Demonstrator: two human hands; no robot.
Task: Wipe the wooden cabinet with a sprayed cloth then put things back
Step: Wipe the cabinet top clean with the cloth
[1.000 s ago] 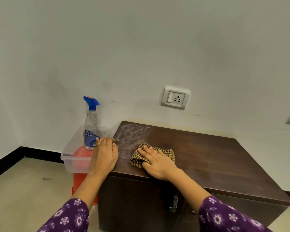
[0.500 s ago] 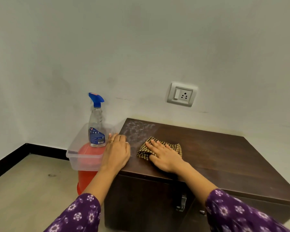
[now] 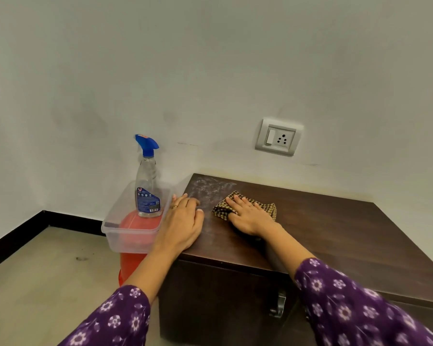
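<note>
Checked brown-and-cream cloth (image 3: 267,208) lies flat under the right hand (image 3: 248,219). The hand's fingers are straight and a little spread, and the palm presses down rather than curling round the fabric. The cloth shows past the fingertips and on both sides of the hand.

Just beyond those fingertips and to their left, a whitish powdery patch (image 3: 211,187) covers the far left corner of the dark brown wooden cabinet (image 3: 335,236). That is probably where the coming stroke has to go, forward and leftward. The cabinet top's long axis runs across the person, and most of it stretches away to the right of the hand.

The right forearm reaches in at a slant from the lower right with the wrist low. The left hand (image 3: 183,222) rests palm-down near the right hand, at the top's left edge. Its fingers are relaxed and hold nothing, so it seems to be bracing. It sits beside the patch, but the cloth hand is the one placed to wipe it.

Left of that hand, a clear spray bottle with a blue trigger (image 3: 148,189) stands upright on a clear plastic box (image 3: 129,236). The box sits on a red tub (image 3: 130,267).
</note>
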